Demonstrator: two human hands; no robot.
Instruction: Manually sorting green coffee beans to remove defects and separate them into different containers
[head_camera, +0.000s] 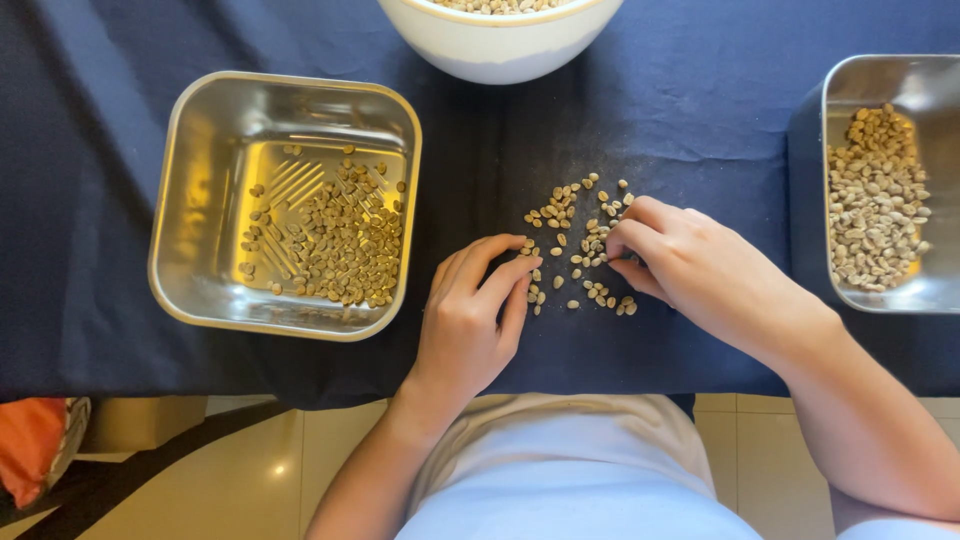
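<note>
A small scatter of pale green beans (575, 240) lies on a dark blue cloth (690, 110) between my two hands. My left hand (470, 320) rests on the cloth at the scatter's left edge, fingers curled and fingertips touching a few beans. My right hand (695, 265) sits at the right edge of the scatter, fingers bent inward over the beans; whether it pinches one I cannot tell.
A square steel tray (190, 210) at the left holds a layer of beans. Another steel tray (935, 80) at the right edge holds a heap of them. A white bowl (500, 45) with beans stands at the top. An orange object (30, 440) lies on the tiled floor.
</note>
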